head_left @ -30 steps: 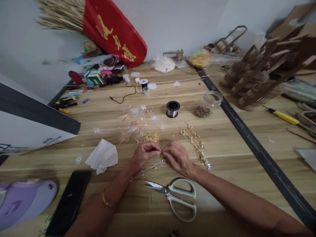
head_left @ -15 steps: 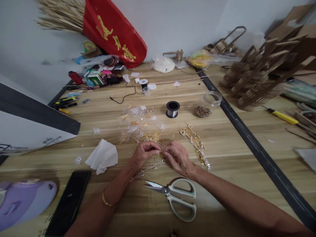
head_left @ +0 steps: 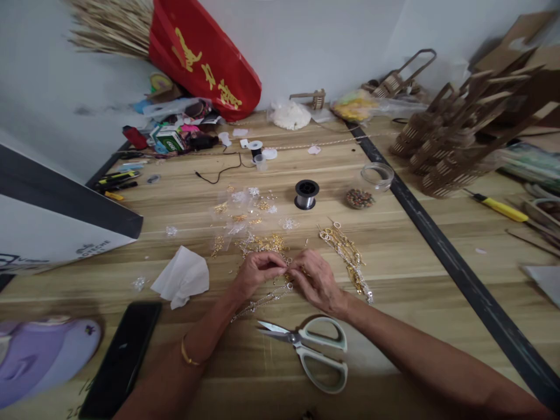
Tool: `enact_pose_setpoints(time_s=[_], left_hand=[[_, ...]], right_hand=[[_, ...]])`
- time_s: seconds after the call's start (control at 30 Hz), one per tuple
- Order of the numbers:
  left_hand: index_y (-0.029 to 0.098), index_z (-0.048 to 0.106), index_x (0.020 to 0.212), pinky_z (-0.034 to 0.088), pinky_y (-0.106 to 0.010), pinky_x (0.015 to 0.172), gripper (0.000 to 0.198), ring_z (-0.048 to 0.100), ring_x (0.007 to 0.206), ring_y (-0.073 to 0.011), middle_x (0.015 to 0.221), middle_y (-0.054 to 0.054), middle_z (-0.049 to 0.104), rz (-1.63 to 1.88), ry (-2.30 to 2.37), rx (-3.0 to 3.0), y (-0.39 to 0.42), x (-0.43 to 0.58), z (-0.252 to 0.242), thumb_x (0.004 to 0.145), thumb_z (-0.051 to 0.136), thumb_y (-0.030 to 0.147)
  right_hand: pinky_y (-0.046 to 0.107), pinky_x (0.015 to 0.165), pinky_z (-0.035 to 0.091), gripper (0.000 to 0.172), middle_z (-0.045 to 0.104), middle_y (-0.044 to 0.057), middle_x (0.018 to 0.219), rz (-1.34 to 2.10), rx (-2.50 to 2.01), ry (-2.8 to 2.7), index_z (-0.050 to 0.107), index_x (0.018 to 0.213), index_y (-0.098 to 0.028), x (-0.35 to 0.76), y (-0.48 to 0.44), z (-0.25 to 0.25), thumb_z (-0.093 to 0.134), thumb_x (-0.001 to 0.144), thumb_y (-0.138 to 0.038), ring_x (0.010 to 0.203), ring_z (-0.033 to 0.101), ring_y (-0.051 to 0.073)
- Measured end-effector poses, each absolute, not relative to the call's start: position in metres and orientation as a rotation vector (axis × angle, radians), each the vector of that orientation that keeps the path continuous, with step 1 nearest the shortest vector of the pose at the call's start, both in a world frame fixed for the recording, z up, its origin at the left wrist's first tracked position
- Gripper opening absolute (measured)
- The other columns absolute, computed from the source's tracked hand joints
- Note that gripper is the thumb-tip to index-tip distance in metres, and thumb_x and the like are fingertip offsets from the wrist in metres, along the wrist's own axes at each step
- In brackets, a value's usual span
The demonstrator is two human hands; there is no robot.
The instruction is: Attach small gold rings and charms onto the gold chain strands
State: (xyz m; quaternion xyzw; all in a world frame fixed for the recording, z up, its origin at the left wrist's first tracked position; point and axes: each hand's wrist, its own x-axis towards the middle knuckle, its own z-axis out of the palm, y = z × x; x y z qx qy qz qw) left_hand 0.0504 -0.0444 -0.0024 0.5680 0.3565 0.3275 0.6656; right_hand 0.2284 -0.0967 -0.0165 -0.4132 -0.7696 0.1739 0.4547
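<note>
My left hand [head_left: 259,273] and my right hand [head_left: 314,280] meet fingertip to fingertip over the table, each in a pinch. Whatever sits between the fingertips is too small to make out. Just below them a silver chain [head_left: 265,300] with a ring at its end lies on the wood. Behind the fingers spreads a heap of small gold and silver beads [head_left: 266,242]. Gold and silver chains [head_left: 343,254] with rings lie to the right of my right hand. Scissors with pale handles [head_left: 306,348] rest nearer to me, blades apart and pointing left.
A wire spool [head_left: 306,194] stands behind the beads, with a glass jar of beads [head_left: 360,197] to its right. A white tissue [head_left: 182,277] and black phone [head_left: 121,359] lie left. Small woven baskets [head_left: 450,146] crowd the right back; a yellow-handled tool [head_left: 503,207] lies there.
Both hands stay pinched together in nearly the same place, with only a very slight shift of the fingers. The things on the table have not moved.
</note>
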Motion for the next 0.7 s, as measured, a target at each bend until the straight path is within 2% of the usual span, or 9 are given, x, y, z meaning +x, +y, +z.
enact_pose_setpoints(time_s=[0.7], left_hand=[[0.014, 0.07, 0.068, 0.045, -0.025, 0.068, 0.012, 0.058, 0.07, -0.0135, 0.072, -0.004, 0.065, 0.764, 0.763, 1.31, -0.0444, 0.0514, -0.0018, 0.064, 0.076, 0.024]], right_hand=[[0.032, 0.069, 0.039, 0.01, 0.056, 0.005, 0.077, 0.449, -1.014, -1.93, 0.053, 0.088, -0.019, 0.2291, -0.0962, -0.0177, 0.044, 0.091, -0.018, 0.075, 0.048, 0.018]])
